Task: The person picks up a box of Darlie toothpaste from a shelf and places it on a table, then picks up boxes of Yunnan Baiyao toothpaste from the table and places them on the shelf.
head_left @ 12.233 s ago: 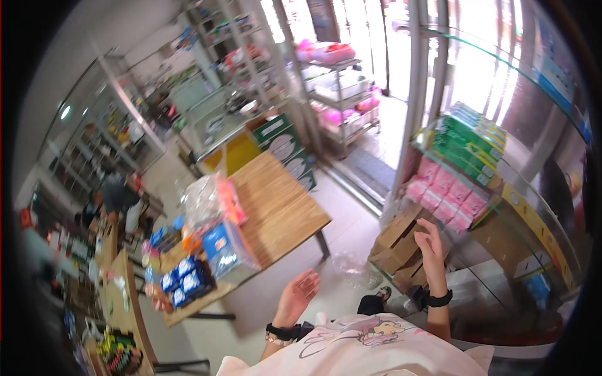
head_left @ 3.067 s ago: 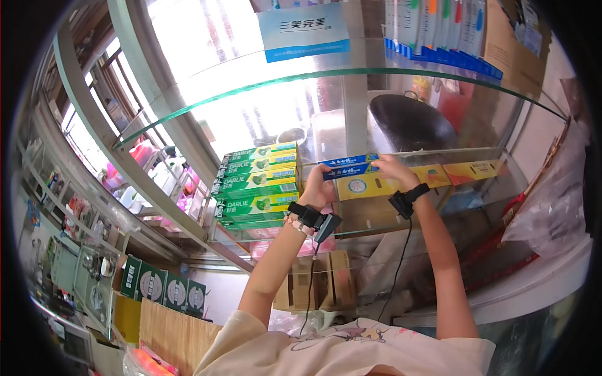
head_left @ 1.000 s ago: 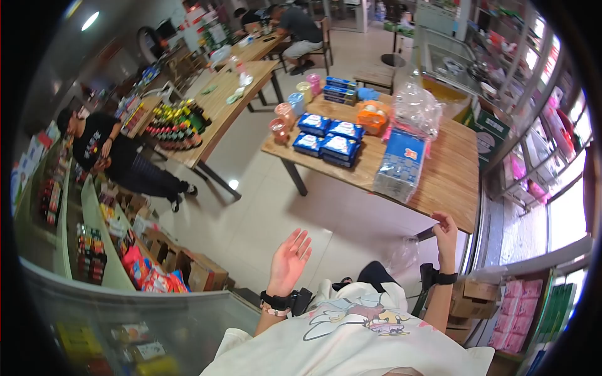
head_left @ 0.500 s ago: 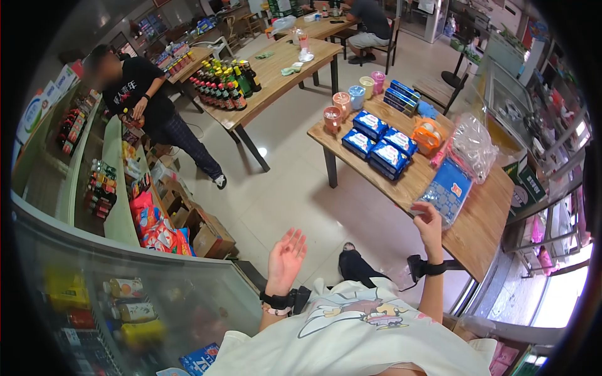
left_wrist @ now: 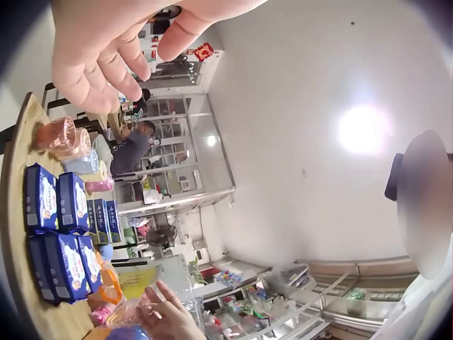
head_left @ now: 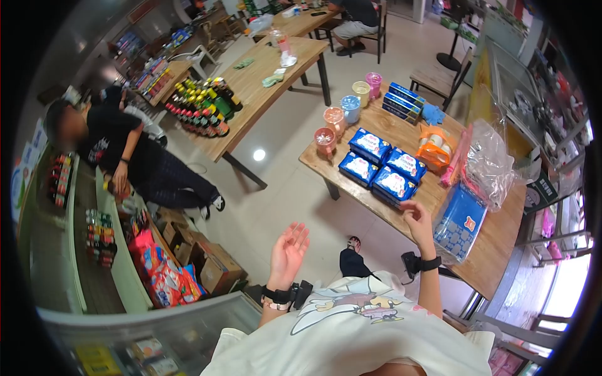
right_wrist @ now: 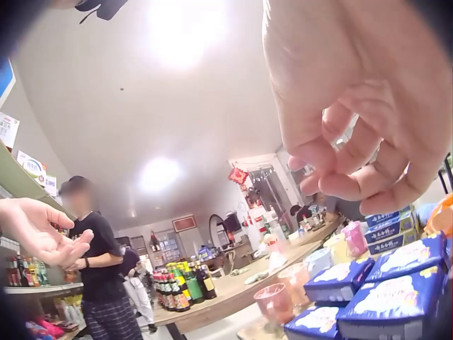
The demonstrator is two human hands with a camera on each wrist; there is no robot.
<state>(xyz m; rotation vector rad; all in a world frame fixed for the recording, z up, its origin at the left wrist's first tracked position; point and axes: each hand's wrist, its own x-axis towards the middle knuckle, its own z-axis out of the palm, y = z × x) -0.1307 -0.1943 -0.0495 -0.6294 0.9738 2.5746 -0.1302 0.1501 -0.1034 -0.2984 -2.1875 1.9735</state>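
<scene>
My left hand (head_left: pixel 289 254) is held palm up in front of my shirt, its fingers relaxed and holding nothing. My right hand (head_left: pixel 418 225), fingers loosely bent and also without anything in it, hovers by the near edge of a wooden table (head_left: pixel 377 216). Closest to it are several blue soft packs (head_left: pixel 394 184) laid in a block. A plastic-wrapped blue checkered pack (head_left: pixel 461 222) lies right of them. Behind stand a row of coloured cups (head_left: pixel 350 109), a stack of blue boxes (head_left: pixel 402 102) and an orange bag (head_left: pixel 435 148) with round white items.
Bottles (head_left: pixel 204 106) crowd the end of a second wooden table (head_left: pixel 273 78). A person in dark clothes (head_left: pixel 119 144) stands by the shelves at left, above cartons (head_left: pixel 216 266) on the floor. A glass-topped case (head_left: pixel 232 319) borders the near left.
About three seconds ago both hands held blue toothpaste boxes at a glass shelf; now both hold nothing. The view has swung to the tables, and the blue packs now appear nearer my right hand.
</scene>
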